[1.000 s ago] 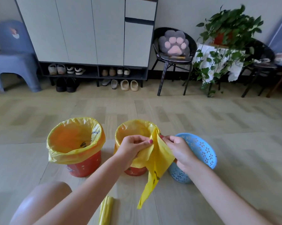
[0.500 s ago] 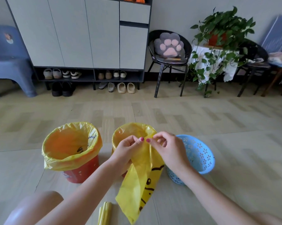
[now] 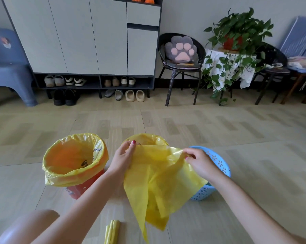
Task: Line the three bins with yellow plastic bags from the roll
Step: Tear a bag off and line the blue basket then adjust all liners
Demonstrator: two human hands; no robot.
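A loose yellow plastic bag (image 3: 159, 180) hangs spread between both hands above the floor. My left hand (image 3: 123, 158) pinches its top edge on the left; my right hand (image 3: 199, 162) pinches the top edge on the right. Behind it stand three bins in a row. The left red bin (image 3: 83, 190) wears a yellow liner (image 3: 74, 159). The middle bin's yellow liner (image 3: 147, 139) shows only at its rim; the rest is hidden by the held bag. The blue perforated basket (image 3: 217, 161) on the right holds no bag. The roll of yellow bags (image 3: 112, 232) lies on the floor near me.
My knee (image 3: 25, 228) is at the bottom left. A white cabinet (image 3: 88, 36) with shoes beneath lines the far wall, with a blue stool (image 3: 9, 67), a black chair (image 3: 182, 67) and a potted plant (image 3: 236, 37). Open wooden floor (image 3: 219, 124) lies between.
My hands have moved apart, stretching the bag's top edge wide. The bag, folded narrow a second ago, now hangs spread open as a broad sheet.
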